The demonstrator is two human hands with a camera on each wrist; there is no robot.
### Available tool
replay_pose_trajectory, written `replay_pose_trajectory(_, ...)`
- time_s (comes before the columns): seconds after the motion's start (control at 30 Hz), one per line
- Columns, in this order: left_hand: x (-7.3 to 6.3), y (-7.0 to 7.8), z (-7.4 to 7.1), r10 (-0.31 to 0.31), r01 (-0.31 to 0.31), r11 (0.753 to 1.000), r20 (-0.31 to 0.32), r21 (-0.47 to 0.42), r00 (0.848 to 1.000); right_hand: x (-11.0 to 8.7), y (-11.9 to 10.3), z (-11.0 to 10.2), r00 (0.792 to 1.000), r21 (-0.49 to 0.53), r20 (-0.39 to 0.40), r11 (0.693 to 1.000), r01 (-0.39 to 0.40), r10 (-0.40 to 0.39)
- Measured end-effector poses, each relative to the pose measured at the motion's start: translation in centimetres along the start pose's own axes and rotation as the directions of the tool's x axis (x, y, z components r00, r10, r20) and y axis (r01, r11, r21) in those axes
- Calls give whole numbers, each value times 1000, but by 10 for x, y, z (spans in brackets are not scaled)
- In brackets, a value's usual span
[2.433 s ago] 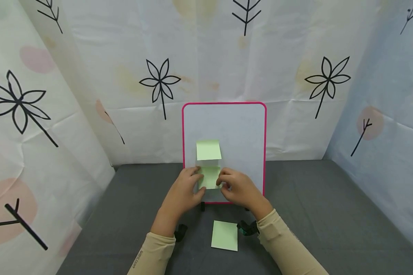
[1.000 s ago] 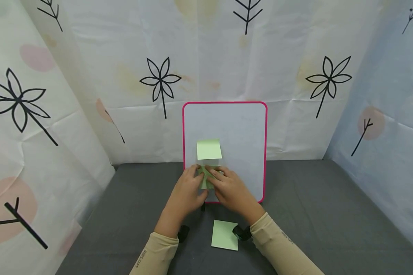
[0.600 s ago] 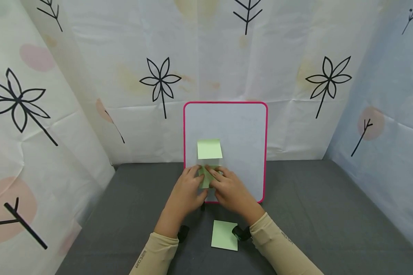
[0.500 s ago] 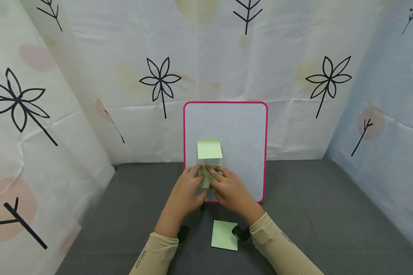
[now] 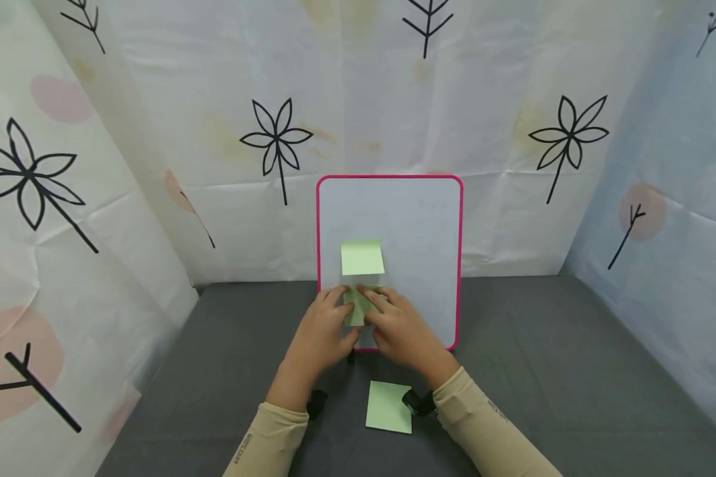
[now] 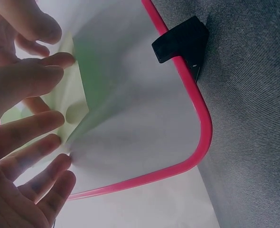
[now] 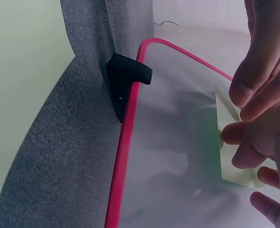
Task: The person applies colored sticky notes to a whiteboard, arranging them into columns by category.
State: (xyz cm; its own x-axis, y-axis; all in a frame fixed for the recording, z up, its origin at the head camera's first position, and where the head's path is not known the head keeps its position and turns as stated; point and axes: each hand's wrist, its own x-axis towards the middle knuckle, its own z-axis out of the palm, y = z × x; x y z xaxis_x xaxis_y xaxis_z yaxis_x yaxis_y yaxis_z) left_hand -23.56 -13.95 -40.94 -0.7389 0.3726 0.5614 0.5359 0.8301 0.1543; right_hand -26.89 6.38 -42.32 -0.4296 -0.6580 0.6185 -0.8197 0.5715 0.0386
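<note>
A whiteboard (image 5: pixel 420 238) with a pink rim stands upright, bearing two pale green sticky notes. The upper sticky note (image 5: pixel 362 258) is untouched. Both hands are at the lower sticky note (image 5: pixel 356 317), partly covering it. My left hand (image 5: pixel 321 331) has its fingertips along the note's left side. Extended fingers of my right hand (image 5: pixel 407 331) press near the note's upper middle. In the left wrist view the lower edge of this note (image 6: pixel 77 97) stands off the board; the right wrist view shows the note (image 7: pixel 228 159) under the right fingers.
A green sticky note pad (image 5: pixel 388 407) lies on the dark grey tablecloth (image 5: pixel 543 371) before the board, beside the right wrist's black camera (image 5: pixel 419 403). Black clip feet (image 6: pixel 182 40) hold the board's lower edge. Printed white curtains (image 5: pixel 495 232) surround the table.
My right hand has moved left from the lower note's right edge onto its upper middle, its fingers straightening. The left hand stays nearly in place. Over the last second both hands hardly move.
</note>
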Motion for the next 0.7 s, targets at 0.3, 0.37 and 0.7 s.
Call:
replay_pose_trajectory(0.3,0,1,-2,-30,30,1000,31,-4,999,0,6,-4,1000,27,-1,999,-25,25)
replay_pose_trajectory(0.37,0,1,-3,-34,34,999,38,-1,999,0,8,-6,1000,33,-16,999,-23,24)
replay_pose_trajectory(0.7,0,0,0,-25,25,1000,29,4,999,-2,16,-12,998,32,-64,999,-23,25)
